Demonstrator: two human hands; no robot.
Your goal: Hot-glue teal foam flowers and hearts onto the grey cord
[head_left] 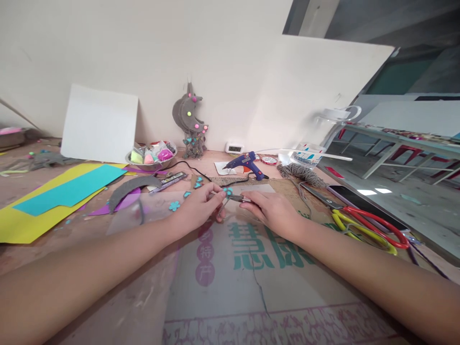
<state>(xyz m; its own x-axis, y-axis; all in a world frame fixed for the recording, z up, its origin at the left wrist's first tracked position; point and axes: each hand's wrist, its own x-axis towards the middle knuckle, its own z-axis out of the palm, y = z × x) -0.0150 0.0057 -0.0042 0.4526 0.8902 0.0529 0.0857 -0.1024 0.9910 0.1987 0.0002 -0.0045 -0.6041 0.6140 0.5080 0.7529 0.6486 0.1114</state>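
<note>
My left hand [201,203] pinches a small turquoise flower [227,191] with a thin grey strand at its fingertips. My right hand [271,208] is closed on a slim metal tool [236,198] that looks like tweezers, its tip at the flower. The fingertips hide part of both. Beside my left wrist lies a loose turquoise felt flower [174,206], and small turquoise hearts [198,182] lie beyond that hand. Under both hands is a printed cardboard sheet [223,297] with a grey thread [259,282] on it.
A blue glue gun [247,165] lies behind my hands, near a grey yarn bundle [302,175]. Red-and-yellow-handled scissors [370,227] and a phone [370,208] lie right. Left are turquoise [72,189] and yellow sheets [21,225] and a bowl [151,165]. A moon ornament [189,117] hangs behind.
</note>
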